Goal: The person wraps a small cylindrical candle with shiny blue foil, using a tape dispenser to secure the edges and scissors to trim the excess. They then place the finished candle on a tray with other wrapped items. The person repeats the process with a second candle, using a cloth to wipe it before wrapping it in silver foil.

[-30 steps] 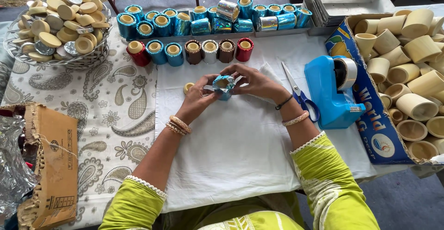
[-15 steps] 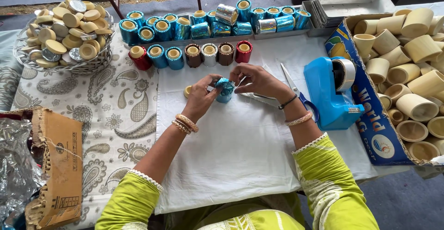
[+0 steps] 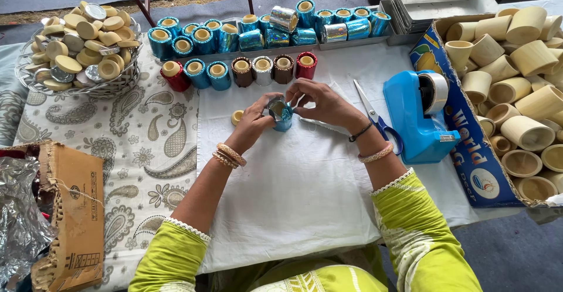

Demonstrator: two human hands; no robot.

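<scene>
Both hands meet over the white cloth [image 3: 293,198] around a small cup wrapped in shiny blue foil [image 3: 282,115]. My left hand [image 3: 253,122] cradles the cup from the left. My right hand [image 3: 321,101] presses the foil at its rim from the right. A small bare wooden lid [image 3: 237,117] lies on the cloth just left of my left hand. Behind the hands stands a row of wrapped cups [image 3: 240,72] in red, blue, brown and silver foil.
A second row of blue and silver cups [image 3: 264,28] lines the back. A wire basket of wooden lids [image 3: 79,42] sits far left. Scissors [image 3: 375,113] and a blue tape dispenser [image 3: 419,116] lie right, beside a box of bare wooden cups [image 3: 516,80]. Crumpled foil [image 3: 17,210] and a cardboard box [image 3: 73,210] are near left.
The cup has been turned in my hands and sits lower, nearer the cloth. My right fingers have shifted along its rim. The view has drifted slightly.
</scene>
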